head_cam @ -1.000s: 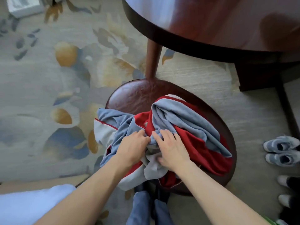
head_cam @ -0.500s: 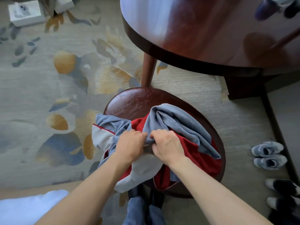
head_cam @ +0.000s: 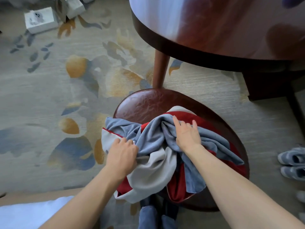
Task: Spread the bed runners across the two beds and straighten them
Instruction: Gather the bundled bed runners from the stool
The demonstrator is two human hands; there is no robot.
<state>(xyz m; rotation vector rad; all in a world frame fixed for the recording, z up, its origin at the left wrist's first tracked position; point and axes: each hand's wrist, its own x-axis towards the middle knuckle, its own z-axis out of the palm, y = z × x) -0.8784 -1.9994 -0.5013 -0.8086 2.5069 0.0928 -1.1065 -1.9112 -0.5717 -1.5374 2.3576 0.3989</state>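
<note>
The bed runners (head_cam: 155, 169) lie in a crumpled heap of blue-grey, red and pale grey cloth on a round dark brown stool (head_cam: 148, 101). My left hand (head_cam: 122, 154) is on the heap's left side, its fingers curled into the cloth near a red-piped pale edge. Further up the heap, my right hand (head_cam: 187, 136) lies on a blue-grey fold with its fingers straight and spread. Part of the cloth hangs over the stool's near edge.
A large round dark wood table (head_cam: 214, 45) overhangs the stool at the upper right, its leg (head_cam: 160, 70) just behind the stool. A white bed corner (head_cam: 29, 212) is at the lower left. Shoes (head_cam: 292, 164) sit at the right, a white box (head_cam: 40, 19) at the far left.
Both hands gripped the middle of the heap side by side. Now they are apart: the left has moved to the left edge, the right has let go and reached up over the blue fold.
</note>
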